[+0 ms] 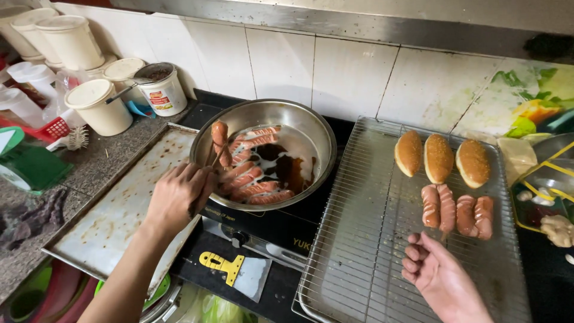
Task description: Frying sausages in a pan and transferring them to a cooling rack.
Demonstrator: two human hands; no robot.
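Holding thin sticks (210,160) in a pinch, the left hand (176,197) lifts 1 sausage (219,139) over the near left rim of the pan (311,128). The right hand (435,272) is loosely curled and holds nothing. It rests on the wire rack (359,251), just near 4 cooked sausages (457,210) and 3 buns (439,157).

The sausage could slip off the sticks, I think. It may drop back in the dark oil (286,167) and splash hot drops on the hand. It could also fall on the stove (269,230) or the flat tray (113,209) to the left. The pan is hot, so the wrist could bump its rim and get burned.

On the bench at the far left stand white tubs (98,106) with lids. 1 open white tub (162,91) has a red and yellow label and a spoon in it. A yellow-handled scraper (230,269) lies near the stove front. The stove front has yellow letters. On the far right wall is a picture (529,101) with green and orange shapes.
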